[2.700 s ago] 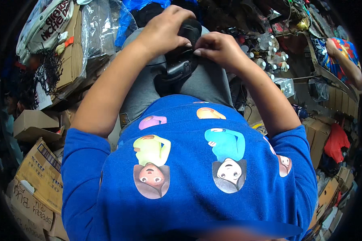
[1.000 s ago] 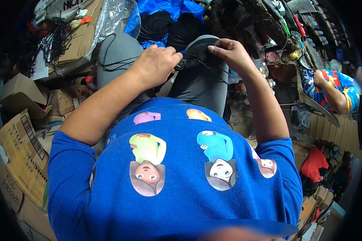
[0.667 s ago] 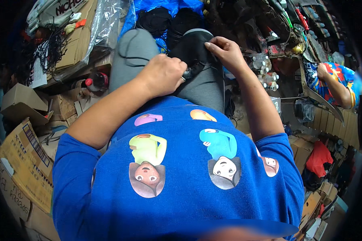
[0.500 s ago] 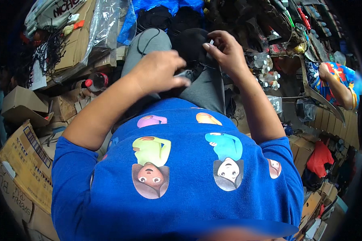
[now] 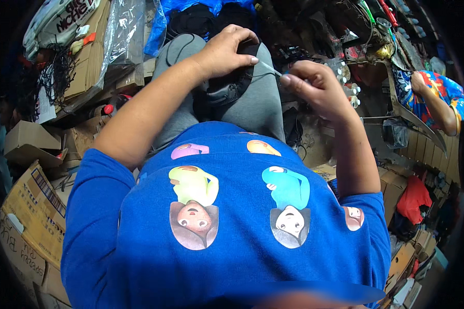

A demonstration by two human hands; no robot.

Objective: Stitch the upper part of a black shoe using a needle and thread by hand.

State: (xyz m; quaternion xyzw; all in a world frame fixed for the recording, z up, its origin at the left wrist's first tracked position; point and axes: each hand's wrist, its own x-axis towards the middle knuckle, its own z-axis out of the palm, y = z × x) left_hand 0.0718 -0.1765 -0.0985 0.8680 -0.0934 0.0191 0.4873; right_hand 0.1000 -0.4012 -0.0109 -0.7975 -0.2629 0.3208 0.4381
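A black shoe [image 5: 231, 92] lies across my lap, on the grey trousers [image 5: 252, 114]. My left hand [image 5: 227, 50] is closed over its far part, fingers bent and thumb pointing right, and hides much of it. A thin pale strip [image 5: 269, 67] runs straight from beside my left thumb to my right hand [image 5: 317, 86]. The right thumb and fingers pinch its end, off to the right of the shoe. Whether the strip is a cord or a slim tool I cannot make out. A dark cord [image 5: 179, 51] loops over my left knee.
Black items [image 5: 192, 21] lie on blue plastic sheeting beyond my knees. Cardboard boxes [image 5: 33, 141] and a red-capped bottle [image 5: 108, 109] are at left. Several small white-capped bottles [image 5: 353, 91] stand at right. Another person's arm [image 5: 438, 105] shows at far right.
My left hand has moved up and right onto the shoe. The right hand has drawn right and toward me, with the pale strip now stretched between the hands.
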